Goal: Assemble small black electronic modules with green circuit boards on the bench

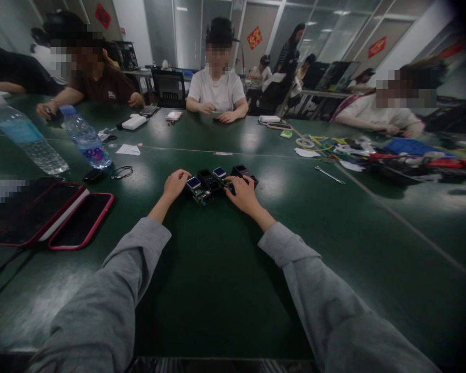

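Observation:
My left hand (174,185) has its fingers curled, with the tips at the left edge of a small circuit board with a screen (200,196). Just right of that board is a black plastic casing (207,178). My right hand (243,195) has thumb and fingers around the lower part of a second circuit board with a white-framed screen (219,172), hiding much of it. Behind its fingers sits another black casing (243,170). Both boards and both casings are close together on the dark green table (217,269).
To the left are two phones, one in a pink-edged case (81,221), and two water bottles (86,137). A wrench (329,175) lies at right, before a heap of cables and tools (404,155). A person in white (216,85) works opposite; other people sit around the table.

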Demonstrator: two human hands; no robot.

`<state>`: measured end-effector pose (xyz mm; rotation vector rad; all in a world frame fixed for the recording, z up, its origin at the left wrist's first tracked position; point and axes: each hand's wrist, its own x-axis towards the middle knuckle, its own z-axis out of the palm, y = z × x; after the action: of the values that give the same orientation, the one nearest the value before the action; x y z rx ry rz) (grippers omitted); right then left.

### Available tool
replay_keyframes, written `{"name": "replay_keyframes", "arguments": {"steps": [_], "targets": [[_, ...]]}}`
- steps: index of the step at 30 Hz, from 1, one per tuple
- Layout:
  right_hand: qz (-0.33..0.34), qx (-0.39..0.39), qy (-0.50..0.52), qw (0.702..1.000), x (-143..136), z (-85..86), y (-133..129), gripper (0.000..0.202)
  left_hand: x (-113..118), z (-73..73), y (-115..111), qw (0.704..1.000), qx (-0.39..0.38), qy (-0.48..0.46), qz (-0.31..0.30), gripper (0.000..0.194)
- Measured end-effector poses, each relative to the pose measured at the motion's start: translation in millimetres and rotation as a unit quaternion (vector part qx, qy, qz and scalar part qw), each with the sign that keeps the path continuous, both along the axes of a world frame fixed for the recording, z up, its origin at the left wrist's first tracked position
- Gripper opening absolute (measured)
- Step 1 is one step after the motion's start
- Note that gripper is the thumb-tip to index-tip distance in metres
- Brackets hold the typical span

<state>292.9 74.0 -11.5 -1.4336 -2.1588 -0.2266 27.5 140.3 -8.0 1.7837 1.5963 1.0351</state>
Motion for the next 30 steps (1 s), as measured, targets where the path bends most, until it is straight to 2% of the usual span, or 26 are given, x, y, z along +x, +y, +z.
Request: {"name": "replay_keyframes", "arguments": {"steps": [18,30], "targets": [[-0.004,0.011,0.002,1.0,-1.7,-0.2,-0.5,0.03,-0.6,-1.7,-0.9,0.998,0.015,0.055,-0.008,0.027],[-0.006,-0.005,0.0,1.0,-1.8,0.5,-0.4,0.03,0.2,1.1,-3.8,0.999,0.006,0.051,-0.012,0.027]]}}
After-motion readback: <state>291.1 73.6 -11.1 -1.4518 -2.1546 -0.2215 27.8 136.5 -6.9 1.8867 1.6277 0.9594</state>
